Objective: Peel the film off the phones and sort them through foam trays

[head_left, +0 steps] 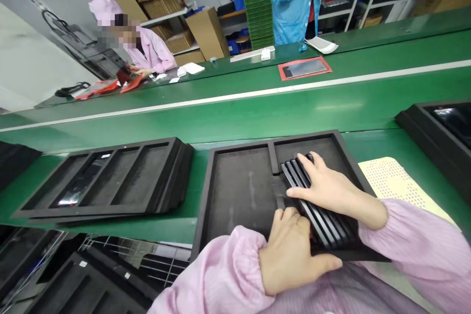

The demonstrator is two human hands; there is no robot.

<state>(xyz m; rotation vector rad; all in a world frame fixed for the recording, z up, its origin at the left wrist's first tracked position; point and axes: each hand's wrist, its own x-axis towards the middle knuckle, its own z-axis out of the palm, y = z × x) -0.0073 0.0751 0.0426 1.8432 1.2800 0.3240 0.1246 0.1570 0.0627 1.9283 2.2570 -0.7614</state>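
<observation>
A row of slim, dark smartphones stands on edge, packed side by side, in the right part of a black foam tray. My right hand lies over the row from above, thumb at its left side and fingers around its far end. At the near left corner of the row is my left hand. Its fingers bend down beside the phones, their tips hidden, and the thumb stretches along the near end by the tray's rim.
Left of the tray, stacked foam trays hold a dark phone. A perforated yellow sheet and another tray lie to the right. Beyond runs a green line, with two co-workers behind it. More trays fill a wire rack below left.
</observation>
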